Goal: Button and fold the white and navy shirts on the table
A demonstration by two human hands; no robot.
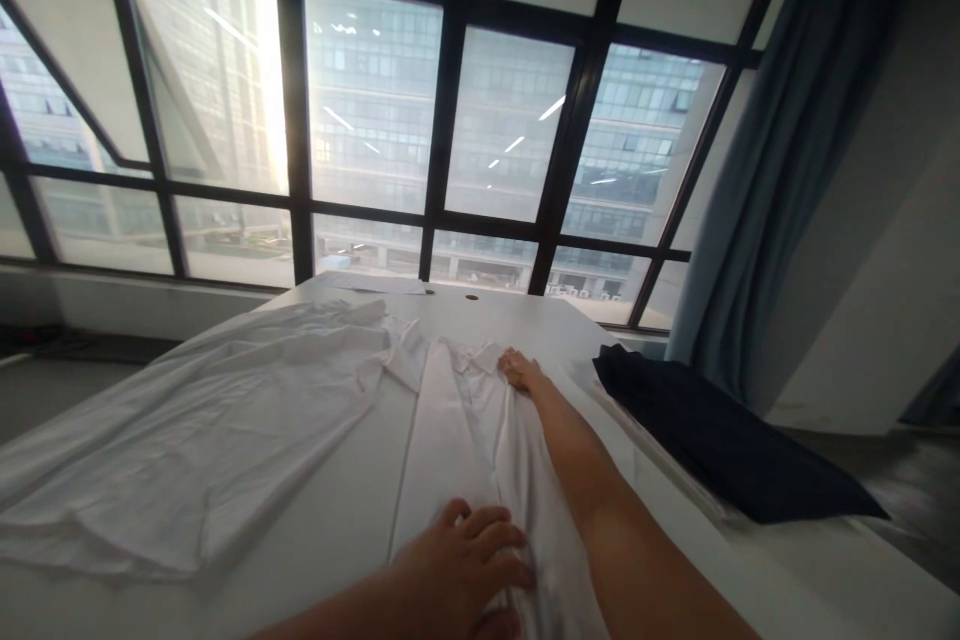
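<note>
A white shirt (pixel 457 420), folded into a long narrow strip, lies on the white table (pixel 345 510) running away from me. My left hand (pixel 469 560) rests flat on its near end, fingers spread. My right hand (pixel 519 370) reaches to the far end by the collar, fingers lying flat on the cloth. Neither hand grips anything.
A second white shirt (pixel 202 430) lies spread out on the left of the table. A dark navy garment (pixel 720 440) lies at the right edge. Behind the table stand large black-framed windows (pixel 442 120), with a blue-grey curtain (pixel 780 170) on the right.
</note>
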